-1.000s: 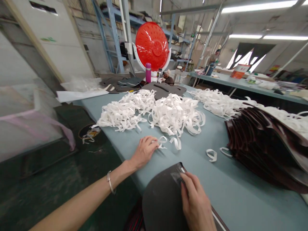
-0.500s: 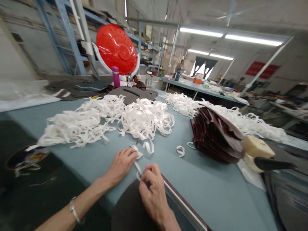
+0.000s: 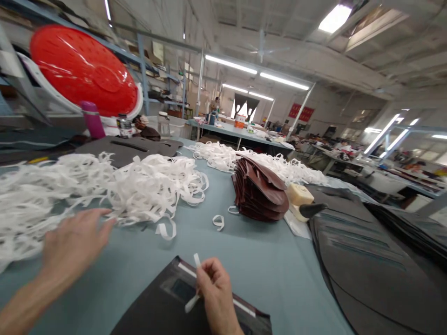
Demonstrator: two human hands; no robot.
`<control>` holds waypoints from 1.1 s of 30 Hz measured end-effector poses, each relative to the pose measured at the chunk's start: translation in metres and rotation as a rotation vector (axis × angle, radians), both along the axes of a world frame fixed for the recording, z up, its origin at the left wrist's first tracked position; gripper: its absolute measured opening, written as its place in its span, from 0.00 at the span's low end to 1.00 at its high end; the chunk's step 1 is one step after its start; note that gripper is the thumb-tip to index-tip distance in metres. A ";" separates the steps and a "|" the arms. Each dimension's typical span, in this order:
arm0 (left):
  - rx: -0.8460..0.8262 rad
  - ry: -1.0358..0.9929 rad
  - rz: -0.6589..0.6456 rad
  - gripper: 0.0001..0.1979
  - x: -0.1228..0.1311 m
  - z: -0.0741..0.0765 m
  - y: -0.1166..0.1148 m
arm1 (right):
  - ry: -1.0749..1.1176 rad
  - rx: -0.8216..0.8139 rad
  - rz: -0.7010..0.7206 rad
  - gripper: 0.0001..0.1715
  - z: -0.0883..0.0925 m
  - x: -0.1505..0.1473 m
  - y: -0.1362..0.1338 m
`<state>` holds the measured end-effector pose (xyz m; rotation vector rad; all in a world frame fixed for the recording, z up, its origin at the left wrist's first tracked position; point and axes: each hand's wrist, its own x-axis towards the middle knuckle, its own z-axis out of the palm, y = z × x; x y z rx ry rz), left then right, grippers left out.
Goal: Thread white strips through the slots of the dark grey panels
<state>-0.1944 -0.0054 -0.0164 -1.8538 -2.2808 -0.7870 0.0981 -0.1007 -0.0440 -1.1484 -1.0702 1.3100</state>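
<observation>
My right hand (image 3: 216, 291) is closed in a pinch on a narrow white strip (image 3: 191, 303), whose ends stick out above and below the fingers. Under it lies a dark grey panel (image 3: 153, 304) with a maroon edge and a white band along that edge. My left hand (image 3: 75, 244), slightly blurred, is open over the table with thumb and fingers apart and nothing visible in it. It is nearest to the left heap of white strips (image 3: 80, 174). A second heap of white strips (image 3: 153, 186) lies just right of it.
A stack of maroon pieces (image 3: 258, 188) stands beyond my right hand, beside a yellowish block (image 3: 299, 194) and a black handle (image 3: 312, 209). Dark grey panels (image 3: 366, 251) cover the right side. A loose strip (image 3: 218, 223) lies mid-table. Behind are a purple bottle (image 3: 92, 120) and red disc (image 3: 87, 70).
The view has swung right. My left hand has moved away from my right, leftward toward the heaps, and opened. My right hand still pinches a white strip; the grey panel now shows more fully.
</observation>
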 end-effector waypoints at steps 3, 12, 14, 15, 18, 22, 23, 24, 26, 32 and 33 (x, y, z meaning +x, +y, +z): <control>-0.090 -0.265 -0.418 0.20 0.065 0.000 -0.040 | 0.047 -0.021 0.075 0.12 0.002 -0.013 0.002; -0.447 -0.639 -0.557 0.21 0.128 -0.015 -0.061 | -0.009 -0.154 0.085 0.16 0.012 0.013 -0.010; -0.469 -0.722 -0.538 0.21 0.129 -0.006 -0.062 | -0.044 -0.164 0.062 0.17 0.014 0.027 -0.019; -0.481 -0.765 -0.533 0.21 0.131 -0.002 -0.065 | -0.074 -0.162 0.051 0.18 0.015 0.034 -0.024; -0.518 -0.904 -0.520 0.18 0.139 0.002 -0.075 | -0.125 -0.204 0.050 0.19 0.013 0.052 -0.036; -0.555 -1.078 -0.511 0.15 0.137 -0.011 -0.084 | -0.111 -0.271 0.041 0.20 0.003 0.071 -0.049; -0.572 -1.109 -0.496 0.15 0.133 -0.015 -0.086 | -0.094 -0.289 0.031 0.21 -0.001 0.076 -0.054; -0.589 -1.134 -0.480 0.15 0.130 -0.019 -0.087 | -0.085 -0.303 0.017 0.22 -0.004 0.080 -0.058; -0.626 -1.171 -0.461 0.15 0.122 -0.024 -0.091 | -0.104 -0.310 -0.006 0.24 -0.011 0.086 -0.067; -0.676 -1.298 -0.483 0.14 0.108 -0.030 -0.099 | -0.296 -0.236 -0.033 0.26 -0.022 0.088 -0.071; -0.665 -1.313 -0.484 0.13 0.107 -0.029 -0.101 | -0.308 -0.220 -0.033 0.25 -0.022 0.088 -0.066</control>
